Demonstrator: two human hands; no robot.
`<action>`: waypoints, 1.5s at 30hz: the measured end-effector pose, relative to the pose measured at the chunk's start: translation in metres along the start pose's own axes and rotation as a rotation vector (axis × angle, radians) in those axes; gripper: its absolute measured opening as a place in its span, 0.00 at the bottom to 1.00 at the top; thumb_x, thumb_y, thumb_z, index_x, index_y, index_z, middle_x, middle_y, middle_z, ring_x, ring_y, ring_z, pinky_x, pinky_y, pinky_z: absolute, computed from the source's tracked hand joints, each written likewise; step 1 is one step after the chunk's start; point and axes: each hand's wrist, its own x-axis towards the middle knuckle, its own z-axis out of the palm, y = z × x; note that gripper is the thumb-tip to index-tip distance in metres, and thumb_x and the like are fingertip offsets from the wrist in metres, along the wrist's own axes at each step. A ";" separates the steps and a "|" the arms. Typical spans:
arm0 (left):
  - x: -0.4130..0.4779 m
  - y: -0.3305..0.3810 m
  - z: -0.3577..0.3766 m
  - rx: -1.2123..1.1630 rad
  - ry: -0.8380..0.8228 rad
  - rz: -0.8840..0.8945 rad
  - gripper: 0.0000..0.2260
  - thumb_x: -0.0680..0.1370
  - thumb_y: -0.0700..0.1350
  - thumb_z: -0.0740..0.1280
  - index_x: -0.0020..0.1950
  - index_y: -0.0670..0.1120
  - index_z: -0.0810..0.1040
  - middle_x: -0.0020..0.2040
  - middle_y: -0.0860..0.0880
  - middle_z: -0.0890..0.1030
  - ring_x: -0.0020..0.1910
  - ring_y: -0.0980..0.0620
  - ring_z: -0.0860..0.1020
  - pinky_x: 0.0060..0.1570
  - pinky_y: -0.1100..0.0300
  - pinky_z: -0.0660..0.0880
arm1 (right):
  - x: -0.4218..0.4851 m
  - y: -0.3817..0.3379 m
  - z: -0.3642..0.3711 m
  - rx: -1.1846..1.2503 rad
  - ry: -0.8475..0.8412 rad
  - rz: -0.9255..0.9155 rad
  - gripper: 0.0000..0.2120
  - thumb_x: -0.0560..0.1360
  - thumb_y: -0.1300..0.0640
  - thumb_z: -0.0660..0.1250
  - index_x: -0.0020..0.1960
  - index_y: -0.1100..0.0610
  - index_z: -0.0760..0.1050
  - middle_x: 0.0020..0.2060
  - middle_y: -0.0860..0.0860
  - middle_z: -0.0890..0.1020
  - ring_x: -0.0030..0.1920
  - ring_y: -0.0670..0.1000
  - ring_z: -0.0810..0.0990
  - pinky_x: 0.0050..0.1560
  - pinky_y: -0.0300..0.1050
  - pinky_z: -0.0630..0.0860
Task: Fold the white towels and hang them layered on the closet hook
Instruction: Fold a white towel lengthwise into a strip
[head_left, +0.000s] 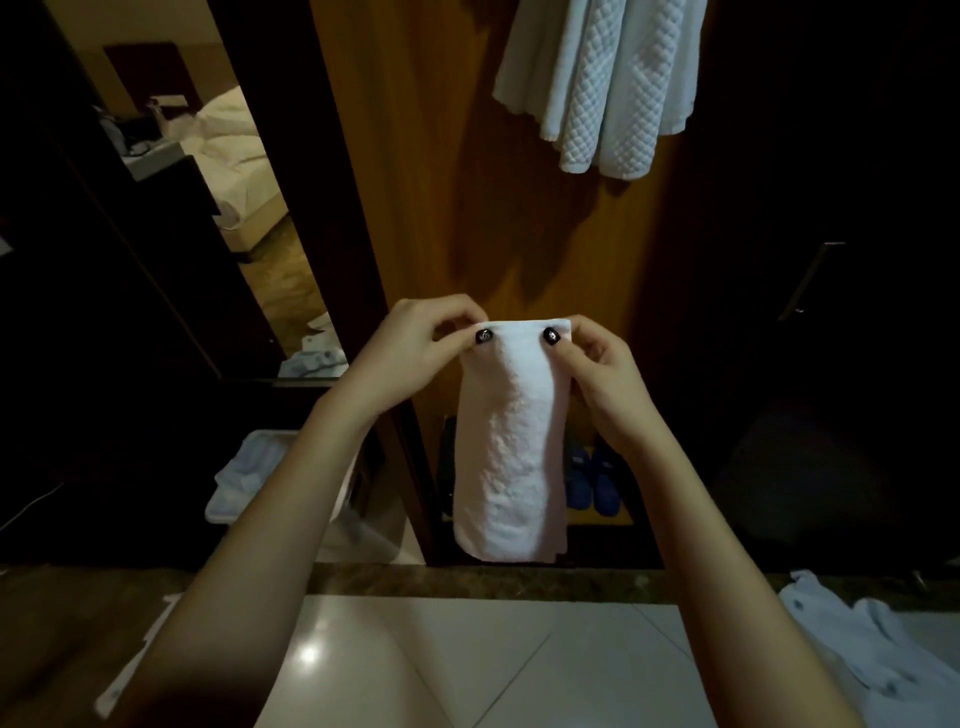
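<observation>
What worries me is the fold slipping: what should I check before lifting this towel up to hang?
1. Left hand pinches one top corner of the towel: ok.
2. Right hand pinches the other top corner: ok.
3. Towel hangs straight, folded narrow: ok.
4. Top edge taut between the hands: ok.
5. Hook visible and free: cannot tell; the hung towels run out of frame at the top.
6. Space between towel and hung towels unobstructed: ok.
</observation>
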 end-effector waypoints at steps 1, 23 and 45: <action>-0.001 0.003 -0.002 -0.022 0.002 0.022 0.04 0.79 0.41 0.67 0.47 0.46 0.80 0.41 0.57 0.79 0.42 0.64 0.76 0.42 0.73 0.68 | 0.000 -0.002 0.000 -0.007 0.009 -0.008 0.06 0.80 0.57 0.66 0.49 0.55 0.81 0.42 0.50 0.84 0.41 0.48 0.82 0.39 0.39 0.77; -0.013 0.035 -0.018 -0.311 0.024 0.015 0.06 0.72 0.43 0.71 0.39 0.49 0.75 0.57 0.55 0.77 0.57 0.59 0.76 0.55 0.66 0.73 | 0.002 -0.056 0.008 -0.211 -0.147 -0.098 0.04 0.73 0.60 0.73 0.42 0.53 0.84 0.40 0.48 0.86 0.45 0.46 0.84 0.46 0.35 0.77; -0.011 0.027 0.016 -0.652 0.177 -0.291 0.23 0.69 0.54 0.73 0.61 0.48 0.76 0.58 0.50 0.82 0.59 0.52 0.80 0.49 0.64 0.78 | 0.026 -0.062 0.025 -0.224 0.206 -0.184 0.07 0.74 0.56 0.74 0.42 0.53 0.76 0.36 0.47 0.79 0.38 0.44 0.77 0.37 0.37 0.72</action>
